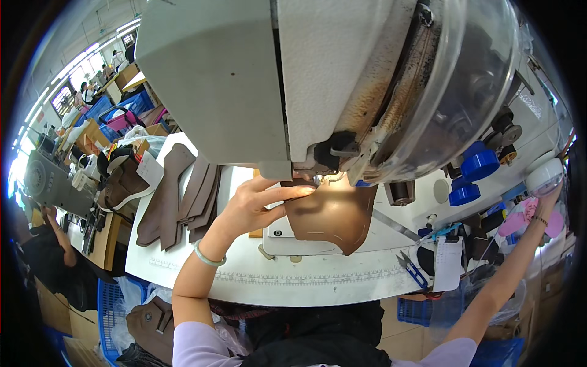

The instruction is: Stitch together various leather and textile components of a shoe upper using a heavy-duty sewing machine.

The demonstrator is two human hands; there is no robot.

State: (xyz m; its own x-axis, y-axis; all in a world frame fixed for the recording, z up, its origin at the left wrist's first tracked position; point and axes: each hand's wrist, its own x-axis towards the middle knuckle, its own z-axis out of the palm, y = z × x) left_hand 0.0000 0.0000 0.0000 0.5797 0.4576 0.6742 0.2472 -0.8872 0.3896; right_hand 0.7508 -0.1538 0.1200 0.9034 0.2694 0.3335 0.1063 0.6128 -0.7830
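A curved brown leather-like piece (333, 223) with short pale marks along its edge lies under the needle area of a large white sewing machine (211, 79). My left hand (254, 202) holds the piece by its left edge, with a fingertip lying on top close to the needle; the thumb's tip is partly hidden by the edge. Far to the right, my right arm stretches out, and my right hand (550, 194) grasps a white round knob (544, 176) at the side of the machine. Most of its fingers are hidden.
Stacked brown cut pieces (199, 192) and a brown shoe (125, 183) lie left on the white table (244, 287). Blue-handled thread snips (413, 269) and a paper slip (448, 263) sit near the right front edge. A blue basket (110, 312) stands below; another person (58, 257) sits left.
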